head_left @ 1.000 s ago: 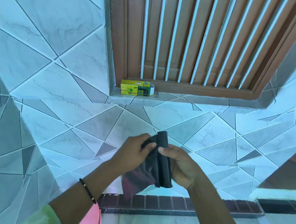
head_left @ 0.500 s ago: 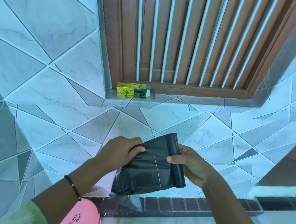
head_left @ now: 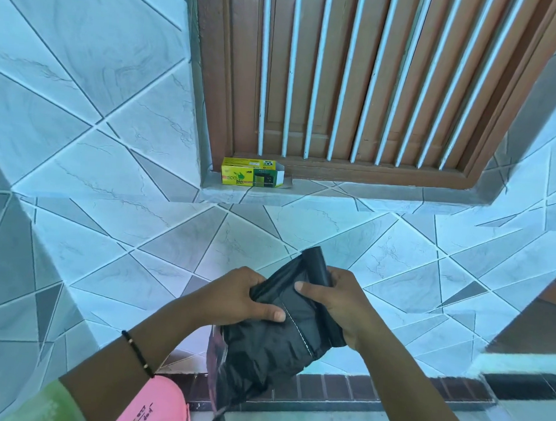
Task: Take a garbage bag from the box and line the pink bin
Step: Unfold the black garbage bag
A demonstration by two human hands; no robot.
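The left hand [head_left: 248, 301] is closed on the loose garbage bag [head_left: 262, 346], just left of the perforated seam [head_left: 295, 328]. The right hand [head_left: 339, 303] clamps the roll [head_left: 318, 268]. Tear best by pulling apart along the seam, grips close; the box [head_left: 251, 177] sits on the sill, with the pink bin [head_left: 157, 404] at lower left.

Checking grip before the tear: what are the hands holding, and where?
Left hand grips the unrolled garbage bag beside the perforation; right hand holds the roll.
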